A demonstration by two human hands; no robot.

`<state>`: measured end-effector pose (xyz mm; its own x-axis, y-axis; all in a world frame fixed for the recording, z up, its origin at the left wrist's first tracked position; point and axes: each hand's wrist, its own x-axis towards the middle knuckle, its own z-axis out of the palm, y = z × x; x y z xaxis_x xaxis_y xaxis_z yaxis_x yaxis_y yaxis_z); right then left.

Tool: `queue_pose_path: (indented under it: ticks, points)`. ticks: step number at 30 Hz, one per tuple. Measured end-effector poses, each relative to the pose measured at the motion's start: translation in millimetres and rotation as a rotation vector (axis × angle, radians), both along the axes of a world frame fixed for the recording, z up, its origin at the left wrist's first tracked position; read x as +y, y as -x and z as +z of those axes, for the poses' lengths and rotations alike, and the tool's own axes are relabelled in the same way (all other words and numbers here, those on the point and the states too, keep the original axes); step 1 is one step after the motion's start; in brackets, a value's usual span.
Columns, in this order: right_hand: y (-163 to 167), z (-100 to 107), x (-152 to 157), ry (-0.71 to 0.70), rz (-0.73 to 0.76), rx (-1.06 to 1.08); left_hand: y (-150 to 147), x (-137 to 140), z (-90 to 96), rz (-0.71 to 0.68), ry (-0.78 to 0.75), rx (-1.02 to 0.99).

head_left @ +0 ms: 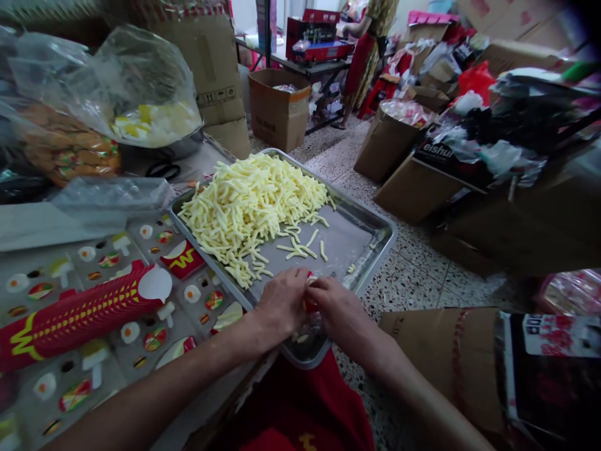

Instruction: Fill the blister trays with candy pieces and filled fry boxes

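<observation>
My left hand (284, 298) and my right hand (335, 307) meet over the near corner of a metal tray (382, 241). Their fingers close round a small red fry carton (310, 303), which they mostly hide. A heap of pale yellow toy-like fries (253, 207) fills the tray's far left part, and a few loose ones lie between the heap and my hands. Left of the tray, a long nested stack of red fry cartons (89, 307) with yellow markings lies on its side. A single flat red carton (182, 258) rests against the tray's left edge.
Blister sheets (117, 369) with toy food pieces cover the table at left. Behind them stand a plastic bag (154, 94) with yellow pieces and black scissors (163, 170). Cardboard boxes (441, 344) crowd the right. Farther back, a person (370, 56) stands beside a red machine (312, 37).
</observation>
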<state>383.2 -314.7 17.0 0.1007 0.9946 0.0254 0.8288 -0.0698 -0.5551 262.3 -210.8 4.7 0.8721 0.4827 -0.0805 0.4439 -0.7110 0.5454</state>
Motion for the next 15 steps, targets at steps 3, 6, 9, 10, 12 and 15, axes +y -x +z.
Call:
queue_pose_path:
  ticks: [3, 6, 9, 10, 12, 15]
  points:
    - [-2.7, -7.0, 13.8, -0.104, -0.205, 0.237, -0.8, 11.7, -3.0, 0.036, 0.088, -0.151]
    - [4.7, -6.7, 27.4, -0.179, -0.282, 0.323, -0.8, 22.1, -4.4, 0.047, 0.116, -0.324]
    - [-6.0, 2.4, 37.4, -0.263, -0.128, 0.336, 3.3, 33.1, -3.4, 0.055, 0.082, -0.403]
    - [-17.3, 5.5, 42.0, -0.291, -0.098, 0.314, 5.7, 37.3, -2.2, 0.073, 0.064, -0.384]
    - [-48.2, 8.5, 55.2, -0.315, -0.092, 0.161, 11.5, 45.9, 1.4, 0.125, 0.043, -0.31]
    - [-93.8, 3.8, 81.9, -0.19, 0.016, -0.235, 22.6, 57.9, 8.2, 0.18, 0.039, -0.216]
